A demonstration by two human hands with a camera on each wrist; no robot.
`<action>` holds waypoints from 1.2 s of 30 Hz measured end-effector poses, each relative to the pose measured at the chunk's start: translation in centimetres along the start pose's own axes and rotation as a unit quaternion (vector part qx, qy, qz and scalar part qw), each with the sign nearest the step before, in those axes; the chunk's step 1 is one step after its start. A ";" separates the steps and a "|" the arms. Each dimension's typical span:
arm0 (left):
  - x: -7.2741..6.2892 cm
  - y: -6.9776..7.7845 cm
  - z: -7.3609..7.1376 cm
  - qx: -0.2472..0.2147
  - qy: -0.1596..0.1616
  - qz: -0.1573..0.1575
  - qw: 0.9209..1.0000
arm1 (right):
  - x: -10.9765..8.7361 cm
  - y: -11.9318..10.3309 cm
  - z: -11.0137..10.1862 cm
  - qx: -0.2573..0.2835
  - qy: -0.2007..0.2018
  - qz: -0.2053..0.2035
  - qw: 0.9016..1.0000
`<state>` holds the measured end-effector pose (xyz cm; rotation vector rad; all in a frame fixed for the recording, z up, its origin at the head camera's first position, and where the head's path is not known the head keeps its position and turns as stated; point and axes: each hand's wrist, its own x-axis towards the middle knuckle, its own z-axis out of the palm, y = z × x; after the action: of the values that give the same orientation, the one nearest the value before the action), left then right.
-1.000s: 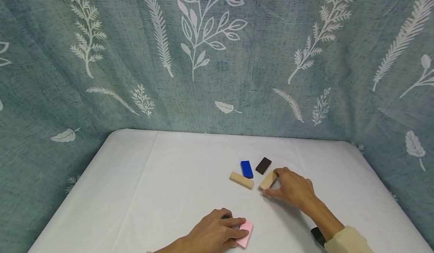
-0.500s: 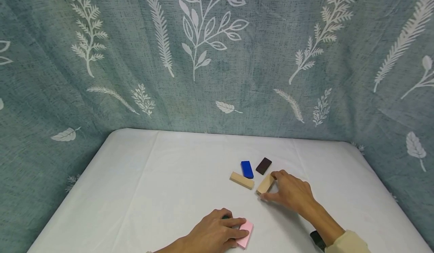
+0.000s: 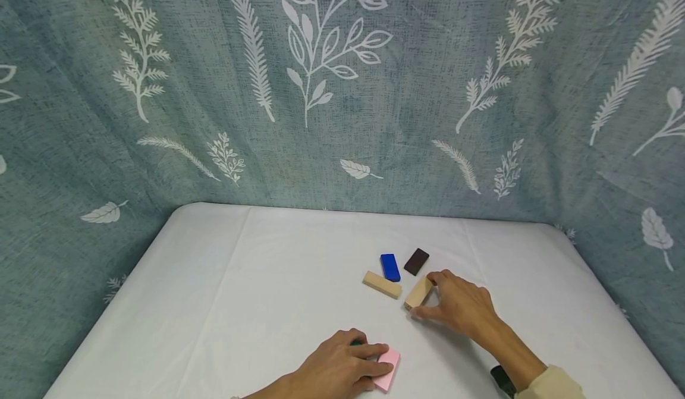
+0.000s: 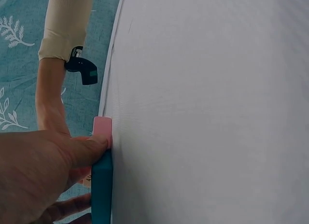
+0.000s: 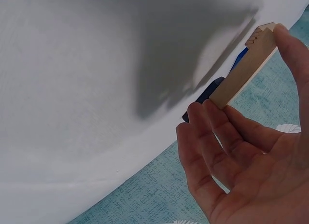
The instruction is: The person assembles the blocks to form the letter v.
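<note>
My right hand (image 3: 460, 298) pinches a plain wooden block (image 3: 420, 292) lengthwise, thumb at one end and fingertips at the other. The same block (image 5: 246, 69) shows printed marks on one end in the right wrist view. Low in the head view, my left hand (image 3: 339, 363) lies over a pink block (image 3: 390, 370), fingers on top and thumb at its near side. A teal block (image 4: 101, 190) adjoins the pink one in the left wrist view. From above it is mostly hidden under the hand.
Just beyond the right hand lie a second wooden block (image 3: 382, 285), a blue block (image 3: 390, 267) and a dark brown block (image 3: 415, 261). A white cloth covers the table (image 3: 267, 268). Patterned green-blue fabric (image 3: 342, 90) hangs behind it and down both sides.
My right hand has shifted slightly toward me and to the left with the wooden block, widening its gap from the dark brown block. My left hand has stayed in place.
</note>
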<state>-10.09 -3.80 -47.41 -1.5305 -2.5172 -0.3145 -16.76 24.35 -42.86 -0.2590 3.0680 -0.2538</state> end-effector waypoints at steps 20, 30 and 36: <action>0.1 -0.1 -0.2 -0.009 -0.019 -0.008 1.000 | -0.6 -0.8 -0.2 -0.001 -0.003 -0.009 1.000; 0.2 -0.1 -0.2 -0.014 -0.023 -0.011 1.000 | -0.8 -1.0 -0.1 -0.002 0.000 -0.016 1.000; 0.1 -0.1 -0.2 -0.023 -0.025 -0.013 0.999 | -1.0 -1.2 -0.1 -0.003 0.001 -0.020 1.000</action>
<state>-10.20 -3.79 -47.20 -1.5428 -2.5873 -0.3425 -15.56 23.38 -42.52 -0.3197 3.0696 -0.2455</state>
